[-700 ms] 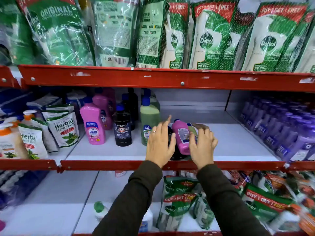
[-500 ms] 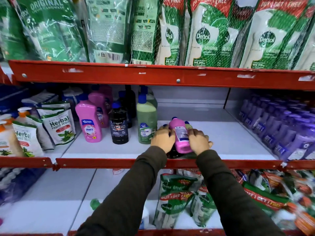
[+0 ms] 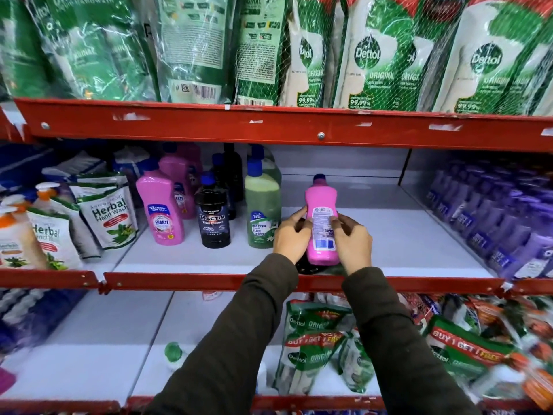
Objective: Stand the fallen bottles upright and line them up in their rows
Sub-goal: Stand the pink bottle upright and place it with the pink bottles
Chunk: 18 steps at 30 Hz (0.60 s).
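A small pink bottle (image 3: pixel 321 202) with a dark blue cap is held nearly upright above the middle shelf (image 3: pixel 404 235), its back label facing me. My left hand (image 3: pixel 291 235) grips its left side and my right hand (image 3: pixel 353 241) grips its right side. Under the hands a dark bottle (image 3: pixel 308 268) lies on its side at the shelf's front edge, mostly hidden. To the left stand rows of bottles: a pink Shakti bottle (image 3: pixel 160 211), a black Bactin bottle (image 3: pixel 213 218) and a green Bactin bottle (image 3: pixel 262 211), with more behind each.
Herbal hand wash pouches (image 3: pixel 107 211) and pump bottles (image 3: pixel 12 232) fill the shelf's left end. Purple pouches (image 3: pixel 502 223) pack the right bay. Green refill packs (image 3: pixel 374 55) hang on the shelf above. Dettol pouches (image 3: pixel 311 342) lie on the shelf below.
Both hands closed on the pink bottle, which lay tilted on the pile, and raised it to a nearly upright position. The camera has moved closer.
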Motion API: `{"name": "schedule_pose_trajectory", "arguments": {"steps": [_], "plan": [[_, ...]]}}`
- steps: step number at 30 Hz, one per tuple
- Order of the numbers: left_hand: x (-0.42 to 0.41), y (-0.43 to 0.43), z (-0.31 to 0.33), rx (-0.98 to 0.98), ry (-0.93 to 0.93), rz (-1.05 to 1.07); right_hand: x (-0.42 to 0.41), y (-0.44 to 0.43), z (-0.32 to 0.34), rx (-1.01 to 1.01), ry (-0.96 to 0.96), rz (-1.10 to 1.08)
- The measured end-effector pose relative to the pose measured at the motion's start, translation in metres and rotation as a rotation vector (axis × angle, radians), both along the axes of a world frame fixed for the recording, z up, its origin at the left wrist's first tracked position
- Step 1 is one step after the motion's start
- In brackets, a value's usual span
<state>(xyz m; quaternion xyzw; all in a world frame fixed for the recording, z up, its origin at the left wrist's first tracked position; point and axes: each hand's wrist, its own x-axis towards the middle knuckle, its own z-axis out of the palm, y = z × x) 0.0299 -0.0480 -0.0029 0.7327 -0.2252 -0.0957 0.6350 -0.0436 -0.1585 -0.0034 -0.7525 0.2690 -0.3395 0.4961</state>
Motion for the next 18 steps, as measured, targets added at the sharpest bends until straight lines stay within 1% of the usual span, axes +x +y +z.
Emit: {"name": "schedule_pose_trajectory", "arguments": {"steps": [3, 7, 12, 14, 18], "plan": [[0.002, 0.017, -0.002, -0.119, 0.004, -0.026, -0.001, 0.014, 0.002, 0.058, -0.084, 0.037], [0.002, 0.049, -0.002, -0.233, 0.039, 0.000, 0.003, 0.046, 0.002, 0.176, -0.245, 0.110], [0.012, 0.102, -0.004, -0.301, -0.005, 0.068, 0.016, 0.090, -0.003, 0.117, -0.276, 0.228], [0.020, 0.125, -0.007, -0.312, -0.014, 0.092, 0.025, 0.110, -0.006, 0.061, -0.281, 0.276], [0.037, 0.173, -0.019, -0.332, -0.013, 0.140, 0.046, 0.154, -0.013, -0.008, -0.298, 0.322]]}}
